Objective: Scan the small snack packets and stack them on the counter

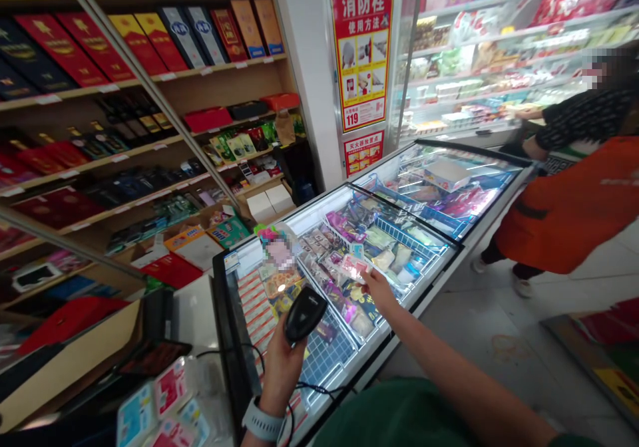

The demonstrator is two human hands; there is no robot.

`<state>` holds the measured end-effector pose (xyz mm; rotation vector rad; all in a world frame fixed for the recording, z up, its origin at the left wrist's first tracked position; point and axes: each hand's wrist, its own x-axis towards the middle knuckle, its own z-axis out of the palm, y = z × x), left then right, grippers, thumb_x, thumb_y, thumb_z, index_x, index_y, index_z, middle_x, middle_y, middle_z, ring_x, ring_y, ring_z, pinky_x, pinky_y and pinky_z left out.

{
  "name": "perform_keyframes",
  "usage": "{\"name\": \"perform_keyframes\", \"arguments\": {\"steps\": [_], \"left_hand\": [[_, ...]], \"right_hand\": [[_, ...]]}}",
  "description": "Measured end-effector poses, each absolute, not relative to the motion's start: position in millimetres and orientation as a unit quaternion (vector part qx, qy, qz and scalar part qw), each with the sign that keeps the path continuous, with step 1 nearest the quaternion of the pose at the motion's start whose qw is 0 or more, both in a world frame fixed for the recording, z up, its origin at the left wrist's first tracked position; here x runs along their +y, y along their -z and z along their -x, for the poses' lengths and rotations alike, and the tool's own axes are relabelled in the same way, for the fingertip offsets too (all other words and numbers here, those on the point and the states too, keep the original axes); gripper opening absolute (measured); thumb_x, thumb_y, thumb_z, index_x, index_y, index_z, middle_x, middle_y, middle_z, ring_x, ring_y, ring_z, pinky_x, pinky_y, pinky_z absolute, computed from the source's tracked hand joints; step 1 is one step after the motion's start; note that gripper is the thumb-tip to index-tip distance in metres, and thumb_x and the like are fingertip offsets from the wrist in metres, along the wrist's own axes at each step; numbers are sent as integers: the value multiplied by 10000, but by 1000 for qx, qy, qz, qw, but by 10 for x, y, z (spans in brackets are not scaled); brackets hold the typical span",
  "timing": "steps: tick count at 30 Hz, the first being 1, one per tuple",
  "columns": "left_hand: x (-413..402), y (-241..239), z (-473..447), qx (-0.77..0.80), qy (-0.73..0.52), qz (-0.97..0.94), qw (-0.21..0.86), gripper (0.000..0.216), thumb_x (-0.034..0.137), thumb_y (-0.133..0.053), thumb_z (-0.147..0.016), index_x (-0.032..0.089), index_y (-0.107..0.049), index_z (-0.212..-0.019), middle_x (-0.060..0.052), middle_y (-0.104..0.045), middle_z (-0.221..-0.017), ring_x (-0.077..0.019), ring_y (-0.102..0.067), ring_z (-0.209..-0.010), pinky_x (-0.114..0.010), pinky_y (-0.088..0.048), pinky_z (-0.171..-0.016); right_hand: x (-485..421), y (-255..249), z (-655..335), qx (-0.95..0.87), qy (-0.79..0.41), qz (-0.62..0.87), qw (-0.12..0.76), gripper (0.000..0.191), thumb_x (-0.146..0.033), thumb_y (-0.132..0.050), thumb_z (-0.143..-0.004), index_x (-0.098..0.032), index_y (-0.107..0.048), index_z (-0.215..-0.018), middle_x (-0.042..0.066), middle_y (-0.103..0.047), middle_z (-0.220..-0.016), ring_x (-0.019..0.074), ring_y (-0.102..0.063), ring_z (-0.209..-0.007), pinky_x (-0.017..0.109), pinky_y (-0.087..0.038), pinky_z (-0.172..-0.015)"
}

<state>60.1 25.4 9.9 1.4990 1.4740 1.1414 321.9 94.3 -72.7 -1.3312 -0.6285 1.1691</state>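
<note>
My left hand [280,360] is closed around a black handheld barcode scanner [304,312], its cable trailing down past my wrist and watch. My right hand [378,286] reaches out over the glass-topped chest freezer [452,251] and pinches a small pink and white packet [353,267] at its edge. The scanner's head faces toward the packet, a short gap apart. Under the glass lie several frozen packets in wire baskets.
Wooden shelves [150,78] of boxed goods and bottles fill the left. A counter [192,314] at lower left carries small pink and blue packs [160,404]. A person in an orange apron [574,194] stands at the freezer's far right end, before an open chiller [499,48].
</note>
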Motion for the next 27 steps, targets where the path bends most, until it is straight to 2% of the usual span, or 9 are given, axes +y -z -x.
{"name": "perform_keyframes", "arguments": {"steps": [5, 8, 11, 14, 16, 18, 20, 23, 27], "left_hand": [[249, -147, -598, 565, -454, -583, 366, 528, 340, -698, -716, 163, -616, -1207, -129, -728, -1160, -315, -670, -1130, -464, -514, -1013], [257, -111, -554, 564, -456, -585, 363, 554, 356, -721, -702, 160, -616, -1209, -140, -719, -1178, -327, -664, -1142, -482, -502, -1033], [279, -10, -475, 567, -443, -587, 370, 611, 387, -743, -679, 155, -604, -1227, -148, -717, -1177, -353, -654, -1150, -521, -491, -1040], [320, 115, -403, 564, -435, -579, 397, 627, 453, -739, -682, 174, -606, -1228, -127, -728, -1155, -343, -671, -1117, -513, -508, -1026], [337, 162, -379, 576, -441, -569, 388, 639, 480, -731, -687, 189, -599, -1240, -112, -732, -1142, -335, -673, -1112, -511, -494, -1042], [332, 149, -373, 577, -444, -561, 393, 654, 482, -726, -679, 177, -592, -1241, -125, -725, -1163, -341, -666, -1128, -521, -477, -1057], [314, 83, -376, 573, -445, -559, 402, 656, 469, -723, -663, 159, -593, -1227, -141, -724, -1165, -350, -664, -1130, -530, -471, -1060], [293, -45, -381, 560, -439, -571, 409, 605, 409, -715, -678, 166, -593, -1218, -134, -731, -1156, -336, -667, -1132, -505, -490, -1041], [283, -161, -388, 547, -443, -586, 401, 518, 354, -712, -694, 156, -616, -1163, -133, -734, -1135, -319, -678, -1111, -467, -514, -1008]], "right_hand": [[878, 304, -3212, -384, -443, 576, 570, 266, -365, -674, -674, -182, -620, -860, -19, -647, -678, 130, -551, -576, 243, -441, -541], [882, 160, -3173, -405, -428, 581, 561, 248, -408, -665, -698, -188, -616, -800, -11, -652, -681, 141, -569, -611, 249, -457, -563], [877, 87, -3133, -351, -462, 557, 595, 302, -490, -664, -711, -201, -607, -782, 6, -675, -703, 160, -621, -640, 264, -498, -579], [852, 60, -3118, -240, -526, 527, 623, 371, -534, -623, -753, -210, -604, -933, 21, -705, -745, 173, -660, -600, 264, -506, -501], [817, 53, -3118, -176, -566, 519, 616, 383, -518, -573, -807, -204, -579, -1026, 38, -719, -757, 186, -680, -575, 244, -475, -429], [768, 46, -3116, -140, -605, 516, 590, 335, -451, -555, -832, -186, -570, -1036, 58, -729, -758, 192, -698, -574, 227, -463, -411], [723, 40, -3109, -144, -629, 510, 569, 273, -350, -602, -795, -182, -578, -1009, 60, -741, -783, 187, -716, -612, 231, -506, -467], [689, 44, -3100, -218, -616, 497, 571, 332, -260, -715, -670, -211, -601, -978, 31, -755, -865, 190, -732, -731, 266, -574, -602], [685, 60, -3105, -342, -563, 519, 544, 295, -391, -754, -661, -187, -647, -846, 32, -741, -822, 187, -716, -741, 274, -579, -629]]}}
